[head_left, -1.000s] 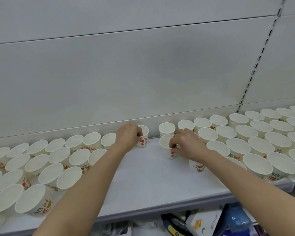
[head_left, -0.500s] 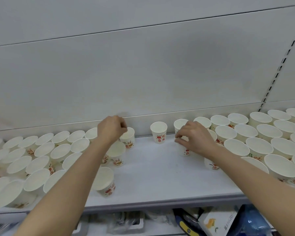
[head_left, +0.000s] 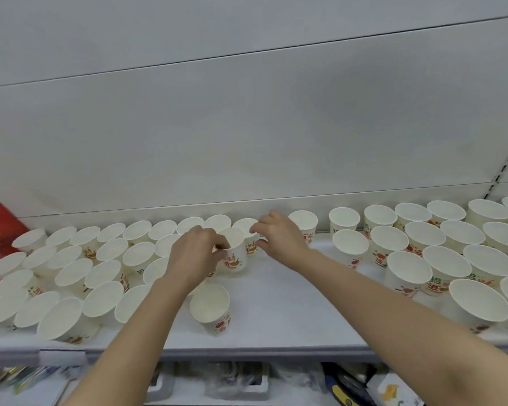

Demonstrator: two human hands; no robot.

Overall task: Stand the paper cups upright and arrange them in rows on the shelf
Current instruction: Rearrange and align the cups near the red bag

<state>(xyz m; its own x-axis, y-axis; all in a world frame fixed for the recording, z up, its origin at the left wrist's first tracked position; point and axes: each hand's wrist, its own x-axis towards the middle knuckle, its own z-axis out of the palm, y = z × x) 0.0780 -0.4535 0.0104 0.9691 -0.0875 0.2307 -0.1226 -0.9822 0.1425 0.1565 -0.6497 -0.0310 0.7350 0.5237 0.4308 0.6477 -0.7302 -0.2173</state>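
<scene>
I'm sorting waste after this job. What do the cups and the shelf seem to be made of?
Cups: likely thin paper, matte white, with rolled rims and printed red-green designs. Shelf: apparently painted metal, smooth pale grey, faintly glossy; the slotted upright suggests steel shelving.
</scene>
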